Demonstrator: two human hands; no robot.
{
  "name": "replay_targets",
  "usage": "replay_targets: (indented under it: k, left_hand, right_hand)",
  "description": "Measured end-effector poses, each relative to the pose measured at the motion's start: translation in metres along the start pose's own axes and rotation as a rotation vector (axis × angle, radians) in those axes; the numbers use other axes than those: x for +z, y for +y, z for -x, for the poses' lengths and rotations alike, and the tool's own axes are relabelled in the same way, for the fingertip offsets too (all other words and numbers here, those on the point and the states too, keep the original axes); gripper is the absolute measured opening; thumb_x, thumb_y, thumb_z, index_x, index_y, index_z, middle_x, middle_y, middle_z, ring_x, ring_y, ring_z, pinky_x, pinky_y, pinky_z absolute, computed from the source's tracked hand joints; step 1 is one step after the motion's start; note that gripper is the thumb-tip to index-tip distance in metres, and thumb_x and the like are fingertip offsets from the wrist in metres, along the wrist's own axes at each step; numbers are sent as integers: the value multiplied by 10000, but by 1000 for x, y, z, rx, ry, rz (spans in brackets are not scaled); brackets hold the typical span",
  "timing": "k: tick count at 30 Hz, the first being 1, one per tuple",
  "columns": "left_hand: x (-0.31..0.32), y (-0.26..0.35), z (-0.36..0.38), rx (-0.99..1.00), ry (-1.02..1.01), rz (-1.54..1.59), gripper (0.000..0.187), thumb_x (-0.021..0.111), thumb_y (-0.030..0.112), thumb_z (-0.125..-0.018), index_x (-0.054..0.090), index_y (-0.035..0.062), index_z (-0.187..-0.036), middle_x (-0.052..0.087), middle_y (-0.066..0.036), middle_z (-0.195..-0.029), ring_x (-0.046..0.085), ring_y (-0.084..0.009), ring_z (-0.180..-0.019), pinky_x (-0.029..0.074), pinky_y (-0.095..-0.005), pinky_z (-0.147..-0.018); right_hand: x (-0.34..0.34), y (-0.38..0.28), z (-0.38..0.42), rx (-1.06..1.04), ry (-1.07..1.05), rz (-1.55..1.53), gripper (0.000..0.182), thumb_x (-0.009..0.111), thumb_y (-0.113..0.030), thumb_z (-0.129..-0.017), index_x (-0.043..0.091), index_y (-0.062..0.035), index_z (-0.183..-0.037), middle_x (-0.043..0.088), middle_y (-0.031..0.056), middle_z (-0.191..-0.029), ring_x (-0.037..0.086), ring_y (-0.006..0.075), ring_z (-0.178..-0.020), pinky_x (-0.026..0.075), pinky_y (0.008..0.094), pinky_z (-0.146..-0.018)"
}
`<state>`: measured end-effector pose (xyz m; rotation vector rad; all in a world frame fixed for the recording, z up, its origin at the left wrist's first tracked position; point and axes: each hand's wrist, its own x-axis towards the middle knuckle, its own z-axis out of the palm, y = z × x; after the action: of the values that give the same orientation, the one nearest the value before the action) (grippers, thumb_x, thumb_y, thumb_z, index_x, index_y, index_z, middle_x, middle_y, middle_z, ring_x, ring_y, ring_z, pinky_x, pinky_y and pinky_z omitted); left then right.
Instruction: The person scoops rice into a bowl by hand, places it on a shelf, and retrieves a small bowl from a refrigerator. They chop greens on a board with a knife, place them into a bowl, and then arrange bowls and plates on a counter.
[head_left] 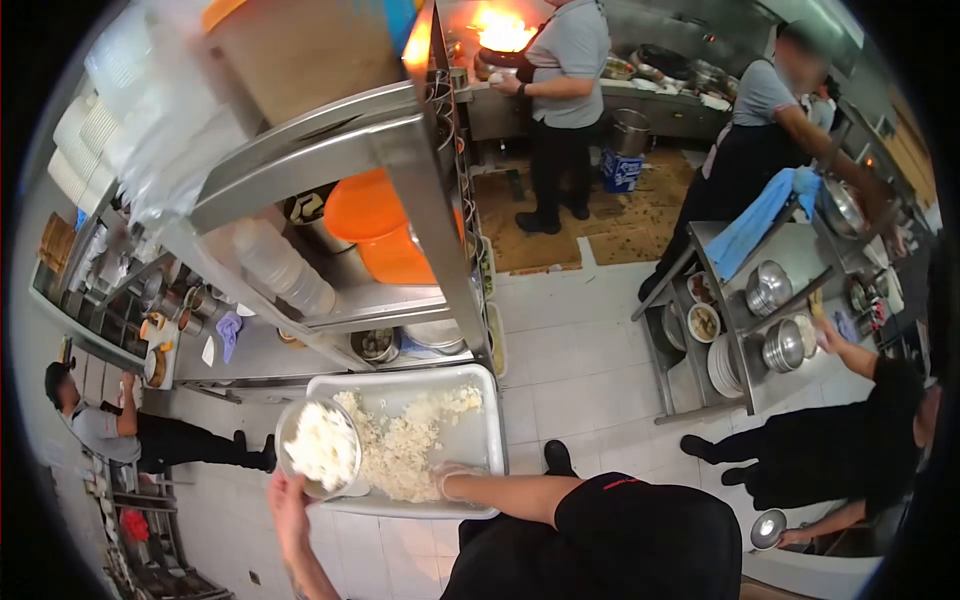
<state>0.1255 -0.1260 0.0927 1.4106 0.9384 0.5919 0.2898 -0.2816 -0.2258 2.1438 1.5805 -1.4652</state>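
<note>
My left hand (290, 500) grips the near rim of a round metal bowl (349, 485), fingers closed on it. White, rice-like food (322, 445) is heaped in the bowl. The bowl is over the left end of a large white plastic tub (490, 410). Loose, off-white rice-like grains (405, 450) are spread in clumps across the tub's bottom. My right hand (452, 482), which seems to wear a clear glove, reaches over the tub's near side and touches the grains. Its fingers are too indistinct to tell their shape.
Behind the tub stands a steel shelf (400, 150) with an orange plastic container (375, 225) and clear plastic cups. One person (565, 80) works at a flaming wok. Other people stand left and right. A steel rack (690, 300) at right bears metal bowls and plates.
</note>
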Motion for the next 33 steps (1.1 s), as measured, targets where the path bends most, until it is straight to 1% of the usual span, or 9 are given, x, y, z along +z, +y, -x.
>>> replay_targets:
  k: [7, 9, 16, 18, 21, 25, 30, 32, 33]
  left_hand:
    - [-23, -157, 24, -154, 64, 107, 203, 583, 92, -894, 608, 10, -1078, 706, -104, -905, 694, -160, -685, 599, -292, -513]
    - [-19, -174, 25, -134, 48, 124, 203, 583, 79, -891, 606, 10, -1080, 699, -108, -920, 700, -167, -708, 610, -305, -525]
    - [7, -207, 16, -23, -32, 2, 68, 586, 20, -882, 561, -6, -939, 636, -103, -866, 661, -171, -696, 615, -322, -545]
    - [27, -208, 15, -60, -130, -27, 49, 580, 12, -878, 533, 1, -872, 625, -98, -841, 662, -178, -696, 626, -340, -565]
    - [59, -206, 15, -55, -81, -33, 123, 573, -2, -851, 483, 30, -773, 558, -42, -728, 554, -115, -614, 521, -304, -485]
    - [64, -212, 22, 49, -23, -133, 181, 572, 5, -824, 443, 55, -707, 462, 8, -632, 456, -81, -544, 396, -283, -448]
    - [49, -208, 17, -63, -71, -79, 161, 585, 17, -843, 485, 48, -720, 494, 8, -654, 448, -77, -582, 381, -273, -480]
    - [40, -187, 7, 131, -100, -218, 88, 594, 28, -850, 560, 36, -769, 529, 21, -677, 444, -70, -582, 369, -252, -497]
    - [36, -165, 4, 142, -99, -177, 61, 597, 31, -851, 582, 33, -792, 539, 29, -685, 444, -64, -593, 369, -246, -511]
  right_hand:
    - [-13, 28, 17, -176, 85, 2, 640, 827, -225, -686, 645, -113, -1289, 687, 162, -1208, 650, 284, -1115, 529, 451, -943]
    - [-23, 37, 38, -18, 153, -643, 633, 801, -195, -700, 627, -102, -1301, 698, 128, -1143, 653, 256, -1051, 536, 427, -902]
    - [-84, -17, 136, -238, 269, -1385, 497, 716, -134, -774, 615, -90, -1259, 682, 125, -983, 648, 239, -975, 533, 436, -856]
    - [-66, -23, 77, -593, 1027, -533, 427, 644, -131, -866, 597, -122, -1290, 632, 150, -1167, 624, 305, -1083, 509, 472, -938]
    - [-89, -86, 136, -84, 754, 13, 453, 573, -234, -955, 520, -171, -1400, 449, 160, -1462, 505, 418, -1276, 432, 532, -1056]
    - [-93, -89, 154, -80, 463, 116, 604, 494, -400, -999, 316, -249, -1556, 172, 136, -1650, 233, 478, -1472, 295, 579, -1162]
    - [-106, -95, 189, -149, 452, 159, 630, 496, -421, -997, 283, -269, -1571, 94, 126, -1671, 206, 498, -1475, 276, 575, -1176]
    - [-117, -90, 197, -224, 520, 140, 607, 534, -395, -989, 347, -251, -1548, 155, 149, -1657, 250, 471, -1469, 264, 551, -1190]
    - [-95, -55, 159, -638, 1052, -18, 566, 608, -286, -968, 443, -204, -1503, 273, 175, -1616, 354, 422, -1435, 319, 515, -1172]
